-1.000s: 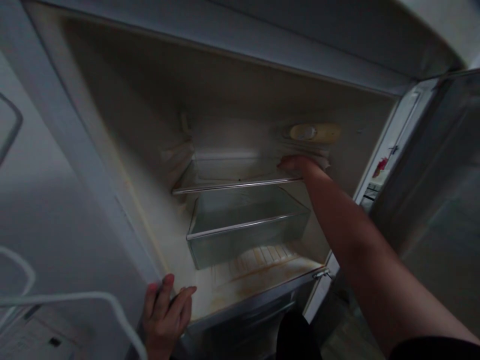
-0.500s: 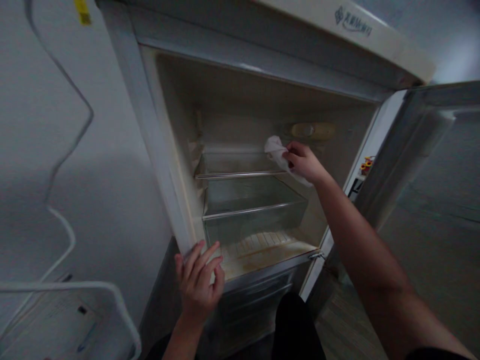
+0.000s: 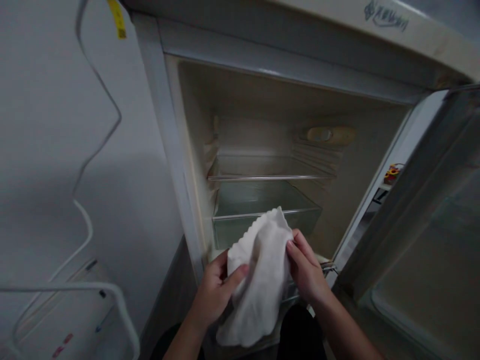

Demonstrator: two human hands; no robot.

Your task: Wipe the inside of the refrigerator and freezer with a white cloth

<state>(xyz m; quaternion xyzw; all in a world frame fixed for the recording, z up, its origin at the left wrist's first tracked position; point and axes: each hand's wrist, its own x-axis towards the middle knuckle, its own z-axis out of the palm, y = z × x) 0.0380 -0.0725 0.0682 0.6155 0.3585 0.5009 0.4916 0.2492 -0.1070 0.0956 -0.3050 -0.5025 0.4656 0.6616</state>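
Observation:
A white cloth (image 3: pixel 262 280) with a scalloped edge hangs between my two hands in front of the fridge opening. My left hand (image 3: pixel 221 287) pinches its left edge, thumb on top. Closed on the right edge, near the upper corner, is my right hand (image 3: pixel 305 265). Behind the cloth stands the open fridge (image 3: pixel 172 150), with an upper glass shelf (image 3: pixel 258 167) and a lower glass shelf (image 3: pixel 258 197) inside. A yellowed lamp cover (image 3: pixel 330 135) sits on the inner right wall. The cloth hides much of the compartment floor.
The fridge door (image 3: pixel 423 215) stands swung out on the right. At the left, a cable (image 3: pixel 101 82) runs down the white wall (image 3: pixel 48 125), and a pale tube (image 3: pixel 75 286) bends across the lower corner. My dark-clad knee (image 3: pixel 302 332) is below the cloth.
My right hand has come out of the fridge with the cloth, down and toward me. The left hand has left the fridge's front edge and taken hold of the cloth, which is now spread out.

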